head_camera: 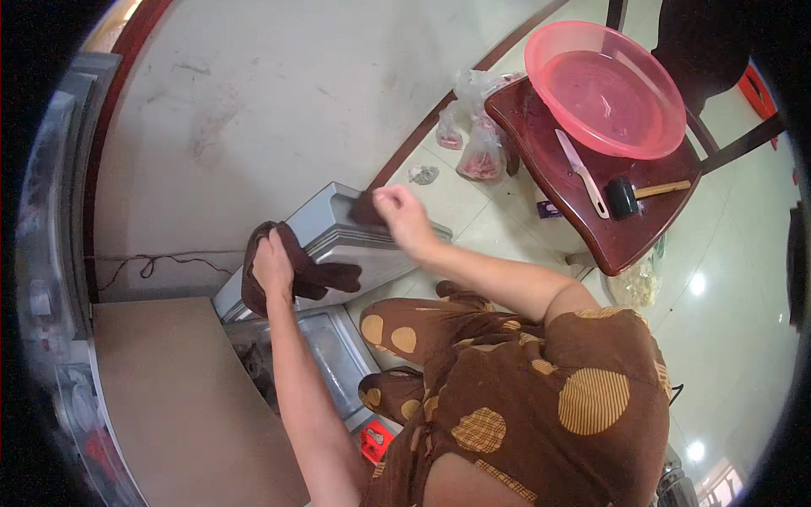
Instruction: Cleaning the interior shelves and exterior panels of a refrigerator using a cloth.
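My left hand (272,263) grips a dark brown cloth (256,298) at the upper edge of the open grey door (310,222) of a low appliance, perhaps a freezer. Part of the cloth hangs over the door's inner side. My right hand (402,212), slightly blurred, is at the door's other end with its fingers curled on more dark brown cloth (366,209). Whether both parts belong to one cloth cannot be told. Below the door, the appliance's inside (326,348) shows a pale, frosty-looking surface.
On a dark red wooden chair (545,171) at the right are a pink basin (608,95) of water, a white-handled knife (583,174) and a black-headed mallet (624,198). Plastic bags of reddish food (481,155) lie behind it. A brown panel (171,380) is at lower left; a cord (152,260) runs along the wall.
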{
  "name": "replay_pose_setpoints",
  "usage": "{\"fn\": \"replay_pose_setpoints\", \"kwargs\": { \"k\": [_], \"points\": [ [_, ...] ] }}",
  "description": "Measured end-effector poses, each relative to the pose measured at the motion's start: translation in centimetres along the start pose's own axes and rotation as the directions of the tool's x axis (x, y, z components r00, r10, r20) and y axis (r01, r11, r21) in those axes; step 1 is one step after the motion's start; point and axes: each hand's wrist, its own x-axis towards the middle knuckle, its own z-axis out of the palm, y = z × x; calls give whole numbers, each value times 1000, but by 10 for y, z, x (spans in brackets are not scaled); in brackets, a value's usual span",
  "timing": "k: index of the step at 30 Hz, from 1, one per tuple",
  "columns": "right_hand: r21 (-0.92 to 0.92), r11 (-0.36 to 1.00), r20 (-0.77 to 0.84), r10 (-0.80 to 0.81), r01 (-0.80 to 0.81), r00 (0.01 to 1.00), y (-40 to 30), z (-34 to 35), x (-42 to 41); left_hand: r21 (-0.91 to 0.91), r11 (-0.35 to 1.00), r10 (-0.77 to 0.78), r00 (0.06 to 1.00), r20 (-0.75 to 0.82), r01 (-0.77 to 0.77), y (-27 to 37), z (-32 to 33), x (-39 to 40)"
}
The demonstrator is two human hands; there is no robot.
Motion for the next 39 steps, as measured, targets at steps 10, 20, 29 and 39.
{"fn": "replay_pose_setpoints", "kwargs": {
  "k": [10, 20, 29, 39],
  "points": [
    [-383, 921, -34, -93, 73, 995, 71, -9, 3, 35, 997, 64, 996, -67, -62, 27, 3, -4],
    [-505, 801, 57, -340, 321, 939, 11, 18, 4, 3, 999, 50, 994, -102, -50, 25, 9, -1],
    [-390, 833, 39, -410, 392, 911, -26, 37, 0, -77, 997, -14, 996, -84, 7, 24, 7, -8],
    [-569, 749, -179, 290, -339, 940, 122, -50, 14, -89, 993, 68, 988, -141, -81, 17, 11, 0]
  ]
}}
